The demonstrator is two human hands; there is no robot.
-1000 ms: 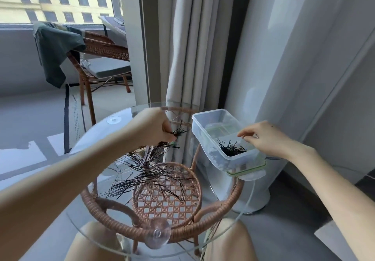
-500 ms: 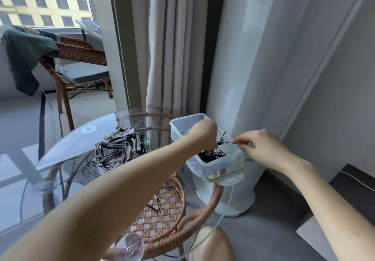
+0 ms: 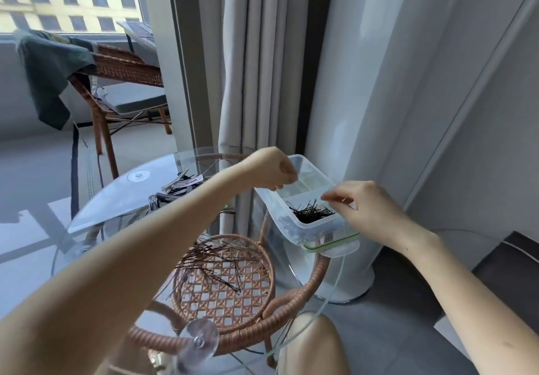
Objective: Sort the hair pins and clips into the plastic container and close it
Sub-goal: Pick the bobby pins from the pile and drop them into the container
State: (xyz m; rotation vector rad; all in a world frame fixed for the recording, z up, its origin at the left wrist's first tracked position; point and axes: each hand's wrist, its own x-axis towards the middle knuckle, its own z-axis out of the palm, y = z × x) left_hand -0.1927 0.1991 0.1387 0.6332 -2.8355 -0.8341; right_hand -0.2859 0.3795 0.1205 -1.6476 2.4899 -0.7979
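Two hands meet at the plastic container (image 3: 294, 224): our right hand (image 3: 370, 211) keeps its grip pinched on the rim; our left hand (image 3: 271, 170) curls its grip above the far compartment, on what we cannot tell. Hair pins (image 3: 312, 213) lie in the near compartment, clips (image 3: 178, 188) on the worktop (image 3: 116, 199).

Bare left grip (image 3: 271, 169), bare right grip (image 3: 367, 208), bare forearms (image 3: 145, 258), one bare knee (image 3: 312, 342).

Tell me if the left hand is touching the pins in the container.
Apart. The head view shows the left hand over the container, at its far end; the pins lie in its near compartment, bare floor between.
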